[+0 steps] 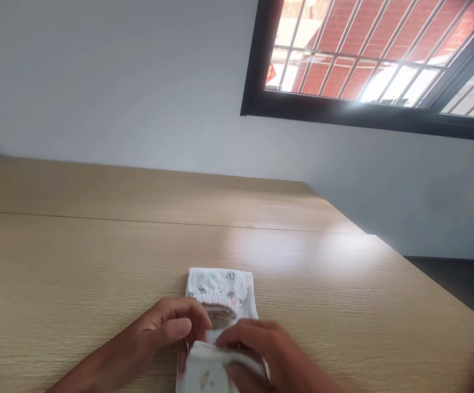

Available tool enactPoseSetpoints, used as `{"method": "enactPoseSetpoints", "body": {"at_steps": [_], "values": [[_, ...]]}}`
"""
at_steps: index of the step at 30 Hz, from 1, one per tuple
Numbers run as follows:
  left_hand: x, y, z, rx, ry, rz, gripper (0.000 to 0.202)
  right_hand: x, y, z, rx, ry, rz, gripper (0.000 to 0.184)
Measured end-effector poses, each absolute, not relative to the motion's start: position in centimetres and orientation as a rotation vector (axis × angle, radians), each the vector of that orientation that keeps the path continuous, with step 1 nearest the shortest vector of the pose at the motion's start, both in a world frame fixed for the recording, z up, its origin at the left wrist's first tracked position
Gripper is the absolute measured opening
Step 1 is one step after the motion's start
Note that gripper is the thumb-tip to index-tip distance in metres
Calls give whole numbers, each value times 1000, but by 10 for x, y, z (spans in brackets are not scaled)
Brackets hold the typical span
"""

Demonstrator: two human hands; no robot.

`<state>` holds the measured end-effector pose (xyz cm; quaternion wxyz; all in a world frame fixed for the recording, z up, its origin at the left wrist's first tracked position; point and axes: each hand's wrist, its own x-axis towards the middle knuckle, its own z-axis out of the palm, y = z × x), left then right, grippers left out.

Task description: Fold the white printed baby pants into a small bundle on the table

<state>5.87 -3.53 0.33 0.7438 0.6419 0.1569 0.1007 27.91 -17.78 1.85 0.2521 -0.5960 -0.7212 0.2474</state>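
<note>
A white garment point(220, 281) with small green animal prints lies folded on the table at the bottom middle. One gathered elastic edge point(218, 311) of it faces me. My right hand point(267, 349) pinches the near folded end point(206, 371), which is lifted and slightly blurred, between thumb and fingers. At the garment's left side is my left hand point(171, 327), its fingers bent and the thumb apart from them. Its fingertips rest at or close beside the cloth, partly hidden behind the raised fold.
The light wooden table point(97, 262) has a seam running across it and a right edge point(433, 284) that slants toward me. Beyond it stands a pale wall point(118, 82) with a dark-framed, barred window point(355, 103) at the upper right.
</note>
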Motion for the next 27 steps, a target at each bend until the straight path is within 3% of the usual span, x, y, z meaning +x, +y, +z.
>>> {"method": "enactPoseSetpoints", "body": {"at_steps": [7, 10, 14, 19, 24, 27], "values": [[62, -46, -1, 1903, 829, 173, 28, 274, -150, -4, -1635, -1931, 631, 24], [66, -47, -2, 2159, 727, 246, 11, 276, -151, -13, -1555, -2000, 297, 18], [67, -46, -4, 2461, 478, 528, 12, 279, -155, -13, -1430, -1977, 44, 15], [69, -50, -5, 2668, 159, 674, 24, 285, -155, -13, -1293, -2181, 124, 23], [74, -54, -4, 2697, 50, 508, 20, 291, -149, -21, -1280, -2278, 203, 23], [71, -53, -4, 2675, 126, 599, 14, 291, -150, -12, -1303, -2158, 295, 20]]}}
